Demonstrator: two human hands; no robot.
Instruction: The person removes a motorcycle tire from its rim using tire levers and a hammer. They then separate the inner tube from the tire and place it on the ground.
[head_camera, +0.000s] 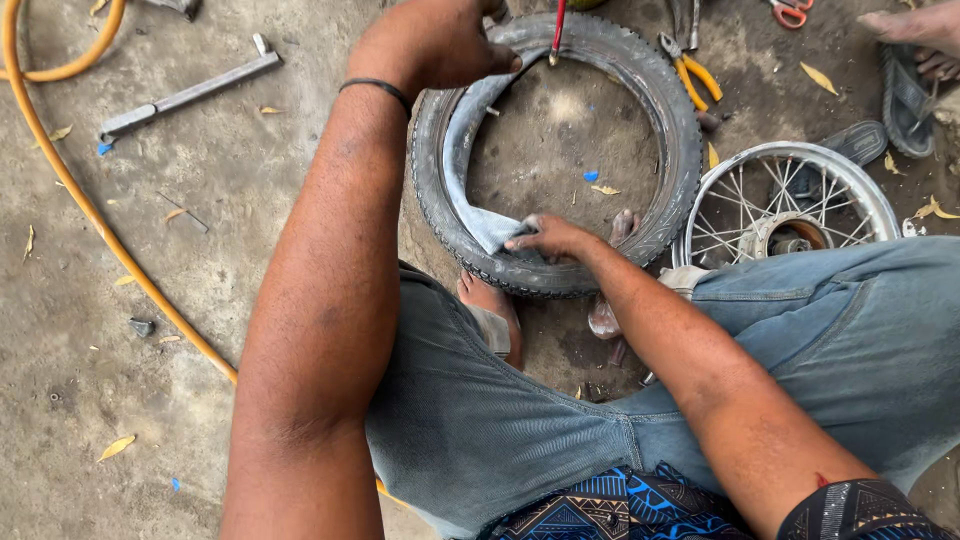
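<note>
the left hand is seen closed over the far left rim of a black tyre, its fingers curled down onto the rubber strip that is tucked along the inside of the tyre wall; a black band is worn at the wrist. the right hand is pressed on the near end of the same grey strip, where it folds over the tyre's lower edge, fingers nearly flat and pinched lightly on the fold. the tyre is laid flat on the dirt ground, directly in front of the person's knees, and is pinned at its near edge by a bare foot.

at far left, an orange hose is trailed across the ground, and a metal bar tool is left beside it. at the top of the tyre a thin red-handled tool is stood against the rim. to the right, yellow-handled pliers are laid by the tyre, and a spoked wheel rim is rested just beside it. at far right, another person's sandalled foot is seen.
</note>
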